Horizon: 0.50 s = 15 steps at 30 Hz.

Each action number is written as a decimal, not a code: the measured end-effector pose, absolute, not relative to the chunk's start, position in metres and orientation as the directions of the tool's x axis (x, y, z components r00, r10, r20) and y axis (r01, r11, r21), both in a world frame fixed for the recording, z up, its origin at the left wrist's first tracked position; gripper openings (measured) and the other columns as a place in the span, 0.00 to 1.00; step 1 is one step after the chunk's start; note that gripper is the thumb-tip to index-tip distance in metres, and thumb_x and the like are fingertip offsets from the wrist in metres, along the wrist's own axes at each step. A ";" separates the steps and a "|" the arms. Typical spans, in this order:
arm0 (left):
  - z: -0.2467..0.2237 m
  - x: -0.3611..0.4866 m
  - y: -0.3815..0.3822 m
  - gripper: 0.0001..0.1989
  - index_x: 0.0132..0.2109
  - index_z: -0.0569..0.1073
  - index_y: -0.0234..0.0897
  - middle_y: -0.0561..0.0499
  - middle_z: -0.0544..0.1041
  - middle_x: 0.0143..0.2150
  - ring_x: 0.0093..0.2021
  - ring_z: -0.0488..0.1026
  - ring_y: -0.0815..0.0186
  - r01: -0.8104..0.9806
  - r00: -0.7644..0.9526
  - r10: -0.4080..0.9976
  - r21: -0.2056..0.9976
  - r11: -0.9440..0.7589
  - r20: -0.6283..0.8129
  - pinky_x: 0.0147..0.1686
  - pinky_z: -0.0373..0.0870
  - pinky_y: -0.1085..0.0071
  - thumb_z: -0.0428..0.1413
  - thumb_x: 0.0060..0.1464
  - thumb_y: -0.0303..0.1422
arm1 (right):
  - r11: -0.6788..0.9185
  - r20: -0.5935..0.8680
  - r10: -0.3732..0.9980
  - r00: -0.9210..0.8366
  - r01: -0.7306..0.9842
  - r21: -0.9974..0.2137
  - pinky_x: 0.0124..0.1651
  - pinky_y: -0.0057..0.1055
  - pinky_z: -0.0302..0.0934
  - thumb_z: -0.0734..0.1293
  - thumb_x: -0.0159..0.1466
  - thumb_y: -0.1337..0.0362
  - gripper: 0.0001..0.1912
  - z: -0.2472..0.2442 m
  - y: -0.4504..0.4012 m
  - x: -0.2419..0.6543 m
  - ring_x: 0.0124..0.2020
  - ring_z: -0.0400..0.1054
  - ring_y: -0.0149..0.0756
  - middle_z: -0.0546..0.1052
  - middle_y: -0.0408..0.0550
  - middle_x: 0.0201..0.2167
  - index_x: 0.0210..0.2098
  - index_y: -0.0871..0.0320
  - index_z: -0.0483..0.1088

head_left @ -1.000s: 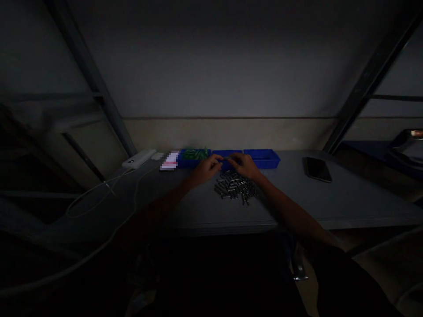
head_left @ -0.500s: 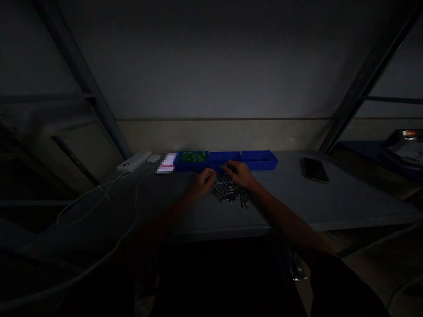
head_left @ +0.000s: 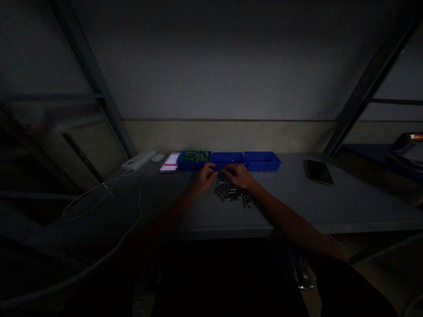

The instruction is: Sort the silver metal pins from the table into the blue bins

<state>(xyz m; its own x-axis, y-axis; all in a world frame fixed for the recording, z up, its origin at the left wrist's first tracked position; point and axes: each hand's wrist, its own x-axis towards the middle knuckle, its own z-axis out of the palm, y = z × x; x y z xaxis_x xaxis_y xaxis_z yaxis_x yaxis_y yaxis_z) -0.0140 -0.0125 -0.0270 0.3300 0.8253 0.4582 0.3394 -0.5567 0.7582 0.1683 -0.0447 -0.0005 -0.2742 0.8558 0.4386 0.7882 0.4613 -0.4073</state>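
Note:
My left hand (head_left: 204,179) and my right hand (head_left: 242,177) face each other just in front of the blue middle bin (head_left: 227,156). Their fingers are pinched almost together. Whatever small piece lies between the fingertips is too dark and small to make out. Under and in front of my right hand lies a heap of small shiny metal cylinders (head_left: 224,193) on the grey table (head_left: 198,215). Behind my left hand, the blue left bin (head_left: 190,166) holds green slender pieces (head_left: 194,156). The blue right bin (head_left: 263,165) stands beyond my right hand.
A phone (head_left: 319,171) lies at the right of the table. On the left are a white power bank-like box (head_left: 139,160), a pale cable (head_left: 140,198) and a white and pink card (head_left: 169,163). A wall (head_left: 231,132) closes off the back.
My left hand has moved up and nearer to my right hand, so the fingertips now almost meet. The whole view has shifted slightly.

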 end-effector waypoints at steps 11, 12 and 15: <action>-0.031 -0.014 -0.013 0.09 0.39 0.68 0.36 0.55 0.71 0.25 0.28 0.70 0.70 0.281 0.393 0.810 0.782 -0.556 0.435 0.29 0.65 0.75 0.55 0.48 0.32 | 0.480 0.413 0.854 -0.317 0.788 -0.385 0.35 0.26 0.56 0.59 0.63 0.58 0.14 -0.002 -0.049 0.163 0.31 0.69 0.32 0.77 0.48 0.33 0.41 0.59 0.72; -0.031 -0.014 -0.013 0.09 0.38 0.68 0.36 0.55 0.71 0.26 0.28 0.70 0.70 0.275 0.385 0.816 0.791 -0.547 0.431 0.29 0.65 0.75 0.55 0.47 0.32 | 0.481 0.411 0.853 -0.321 0.789 -0.382 0.36 0.26 0.56 0.59 0.63 0.58 0.14 -0.003 -0.049 0.162 0.31 0.69 0.32 0.77 0.48 0.33 0.41 0.58 0.72; -0.031 -0.013 -0.013 0.09 0.37 0.68 0.36 0.56 0.71 0.26 0.28 0.70 0.70 0.272 0.374 0.826 0.801 -0.533 0.423 0.30 0.66 0.74 0.56 0.47 0.33 | 0.480 0.406 0.854 -0.326 0.796 -0.370 0.35 0.26 0.56 0.59 0.63 0.59 0.13 -0.005 -0.050 0.160 0.32 0.69 0.32 0.77 0.48 0.33 0.41 0.57 0.71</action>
